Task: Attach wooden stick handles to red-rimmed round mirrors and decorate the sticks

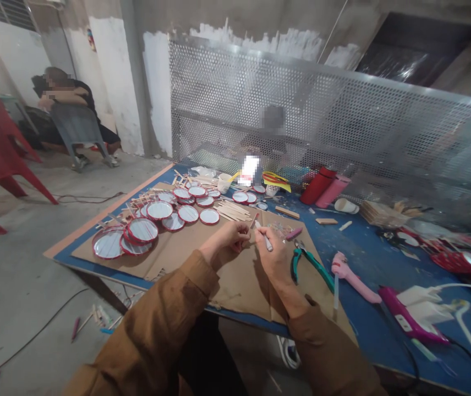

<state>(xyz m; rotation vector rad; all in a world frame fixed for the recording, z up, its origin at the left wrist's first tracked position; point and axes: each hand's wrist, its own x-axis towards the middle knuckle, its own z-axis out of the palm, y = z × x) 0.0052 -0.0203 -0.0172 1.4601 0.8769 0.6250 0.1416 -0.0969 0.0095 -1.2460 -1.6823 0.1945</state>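
Observation:
Over the brown cardboard (235, 286), both of my hands are close together. My left hand (232, 237) is closed in a pinch, with a thin reddish stick (255, 220) rising from its fingertips. Held in my right hand (275, 256) is a whitish pen-like stick (265, 240), its tip close to the reddish one; I cannot tell if they touch. Green-handled pliers (316, 263) lie just right of that hand. Round red-rimmed mirrors (159, 210) are piled to the left, and thin wooden sticks (232, 210) lie behind my hands.
A pink glue gun (353, 279) and a purple power strip (412, 322) with white plugs lie at the right. Red (318, 186) and pink (333, 191) bottles lean by a perforated metal screen (322, 104). A person (70, 104) sits at the far left near red chairs (0, 143).

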